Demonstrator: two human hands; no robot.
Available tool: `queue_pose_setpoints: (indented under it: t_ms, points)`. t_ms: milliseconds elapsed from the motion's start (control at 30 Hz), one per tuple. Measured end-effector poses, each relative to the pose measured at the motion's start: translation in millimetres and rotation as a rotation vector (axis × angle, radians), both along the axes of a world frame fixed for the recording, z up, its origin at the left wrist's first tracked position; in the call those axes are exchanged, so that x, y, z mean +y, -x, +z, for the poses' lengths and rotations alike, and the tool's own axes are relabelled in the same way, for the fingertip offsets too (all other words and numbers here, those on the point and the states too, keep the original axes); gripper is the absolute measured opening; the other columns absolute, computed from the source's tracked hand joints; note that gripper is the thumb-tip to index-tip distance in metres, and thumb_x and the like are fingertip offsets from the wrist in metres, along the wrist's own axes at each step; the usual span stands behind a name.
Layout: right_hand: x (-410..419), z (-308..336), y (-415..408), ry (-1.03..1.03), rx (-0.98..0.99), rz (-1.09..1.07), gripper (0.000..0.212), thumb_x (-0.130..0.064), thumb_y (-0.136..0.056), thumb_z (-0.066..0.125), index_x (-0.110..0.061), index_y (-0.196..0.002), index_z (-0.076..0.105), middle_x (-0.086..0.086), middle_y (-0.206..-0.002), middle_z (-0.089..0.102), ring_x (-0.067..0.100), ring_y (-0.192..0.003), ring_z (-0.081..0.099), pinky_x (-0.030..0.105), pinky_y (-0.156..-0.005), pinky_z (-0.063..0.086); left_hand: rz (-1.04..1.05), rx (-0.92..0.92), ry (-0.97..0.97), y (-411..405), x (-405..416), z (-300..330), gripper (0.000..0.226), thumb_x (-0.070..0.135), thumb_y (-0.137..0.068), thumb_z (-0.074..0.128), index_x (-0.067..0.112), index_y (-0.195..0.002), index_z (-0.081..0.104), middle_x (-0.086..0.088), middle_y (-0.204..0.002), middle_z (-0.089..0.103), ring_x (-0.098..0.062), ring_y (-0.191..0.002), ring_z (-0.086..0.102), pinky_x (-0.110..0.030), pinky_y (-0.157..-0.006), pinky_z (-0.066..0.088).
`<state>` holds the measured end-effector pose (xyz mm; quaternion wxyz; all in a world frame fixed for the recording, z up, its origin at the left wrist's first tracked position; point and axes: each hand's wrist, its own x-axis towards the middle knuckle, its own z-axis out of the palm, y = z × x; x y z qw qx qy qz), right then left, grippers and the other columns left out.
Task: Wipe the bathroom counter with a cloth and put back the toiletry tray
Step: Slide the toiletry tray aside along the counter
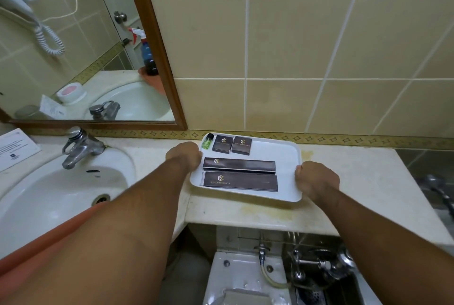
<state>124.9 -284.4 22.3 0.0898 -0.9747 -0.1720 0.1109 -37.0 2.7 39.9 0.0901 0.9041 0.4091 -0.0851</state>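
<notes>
I've got both hands on the white toiletry tray [285,157] right now: my left hand [183,157] is clenched over its left edge, my right hand [315,178] is clenched on its right edge. The tray sits over the cream counter [356,177], close to the tiled wall, at a slight angle to the patterned border strip [344,139]; I can't tell whether it is resting flat or just lifted.

On the tray, a small green bottle [207,141] lies at the back left corner, two small dark boxes [232,144] sit side by side next to it, and two long dark boxes [239,174] lie across the front half.

To my left, the sink [49,194] is just beside the tray, with the chrome faucet [76,147] behind it and a printed card [14,147] at the far left. The mirror [73,46] hangs above. There's yellowish staining on the counter to the right of the tray and in front of it. Below the counter edge I see a toilet tank [245,275] and metal pipework [319,265].
</notes>
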Motion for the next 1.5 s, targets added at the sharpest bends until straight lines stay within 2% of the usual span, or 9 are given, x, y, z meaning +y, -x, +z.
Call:
queue_pose_setpoints:
  t_ms: [167,333,567,700,1000,1167,1233,1333,1500]
  points:
    - [-55.1,4.5,24.9,-0.049,0.104,-0.120,0.020,-0.032,-0.089,0.043,-0.019,-0.088,0.059,0.003,-0.097,0.067,0.023,-0.080,0.059,0.028,-0.065,0.041,-0.078,-0.061,-0.028,-9.9,-37.9,-1.0,0.034,0.038,-0.098,0.040,0.017,-0.104,0.065,-0.007,-0.116,0.066,-0.027,-0.107,0.060,-0.034,-0.080,0.043]
    - [-139.3,0.4,47.6,-0.139,0.213,-0.317,0.029,-0.033,-0.085,0.046,-0.012,-0.095,0.063,0.011,-0.104,0.068,0.028,-0.083,0.060,0.032,-0.071,0.046,-0.152,-0.154,0.046,-55.5,-104.0,-6.8,0.030,0.041,-0.091,0.051,0.017,-0.084,0.067,-0.005,-0.098,0.069,-0.028,-0.093,0.062,-0.032,-0.072,0.043]
    - [-232.7,-1.8,52.1,-0.368,0.400,-0.594,0.026,-0.018,-0.072,0.049,0.000,-0.067,0.067,0.013,-0.058,0.071,0.030,-0.056,0.067,0.039,-0.066,0.058,-0.274,-0.225,0.119,-149.4,-203.4,-10.2,0.028,0.039,-0.087,0.061,0.014,-0.093,0.074,-0.006,-0.097,0.071,-0.029,-0.093,0.064,-0.033,-0.075,0.049]
    - [-265.8,-17.3,37.0,-0.522,0.388,-0.716,0.027,-0.013,-0.076,0.048,0.000,-0.060,0.066,0.012,-0.048,0.067,0.021,-0.041,0.056,0.026,-0.044,0.045,-0.365,-0.224,0.123,-213.0,-253.9,-8.0,0.022,0.022,-0.088,0.057,0.013,-0.097,0.075,-0.008,-0.105,0.072,-0.032,-0.100,0.065,-0.036,-0.080,0.052]
    - [-287.0,-51.8,-1.8,-0.692,0.456,-0.907,0.042,-0.013,-0.079,0.047,-0.008,-0.038,0.056,0.009,-0.041,0.059,0.019,-0.034,0.046,0.025,-0.043,0.037,-0.583,-0.158,0.150,-327.3,-319.2,-26.5,0.028,0.020,-0.088,0.049,0.010,-0.099,0.073,-0.011,-0.107,0.070,-0.030,-0.095,0.062,-0.036,-0.080,0.051]
    - [-281.4,-62.1,-8.2,-0.764,0.493,-0.949,0.041,-0.014,-0.079,0.046,-0.006,-0.040,0.058,0.007,-0.040,0.057,0.014,-0.027,0.040,0.020,-0.037,0.033,-0.632,-0.061,0.097,-345.5,-319.3,-45.6,0.025,0.023,-0.089,0.049,0.011,-0.099,0.068,-0.013,-0.108,0.068,-0.029,-0.091,0.060,-0.035,-0.076,0.048]
    - [-276.1,-62.0,-13.5,-0.802,0.497,-0.953,0.035,-0.013,-0.081,0.047,-0.001,-0.052,0.064,0.005,-0.038,0.056,0.013,-0.025,0.040,0.017,-0.035,0.031,-0.655,-0.031,0.097,-349.7,-318.1,-51.5,0.027,0.022,-0.092,0.048,0.006,-0.102,0.067,-0.016,-0.111,0.066,-0.028,-0.087,0.056,-0.034,-0.071,0.041]
    - [-266.1,-59.6,-22.1,-0.846,0.523,-0.947,0.025,-0.008,-0.084,0.047,0.003,-0.072,0.065,0.000,-0.036,0.055,0.010,-0.025,0.041,0.015,-0.032,0.029,-0.670,-0.017,0.062,-346.1,-315.0,-57.4,0.034,0.026,-0.096,0.046,0.002,-0.108,0.067,-0.019,-0.117,0.064,-0.034,-0.100,0.060,-0.033,-0.073,0.041]
    - [-264.1,-57.4,-31.2,-0.773,0.583,-0.865,0.034,-0.016,-0.095,0.048,-0.002,-0.067,0.063,0.001,-0.043,0.056,0.012,-0.032,0.042,0.019,-0.036,0.030,-0.589,-0.133,0.035,-320.7,-304.4,-52.8,0.027,0.030,-0.094,0.047,0.012,-0.105,0.065,-0.013,-0.117,0.065,-0.034,-0.107,0.060,-0.036,-0.082,0.045]
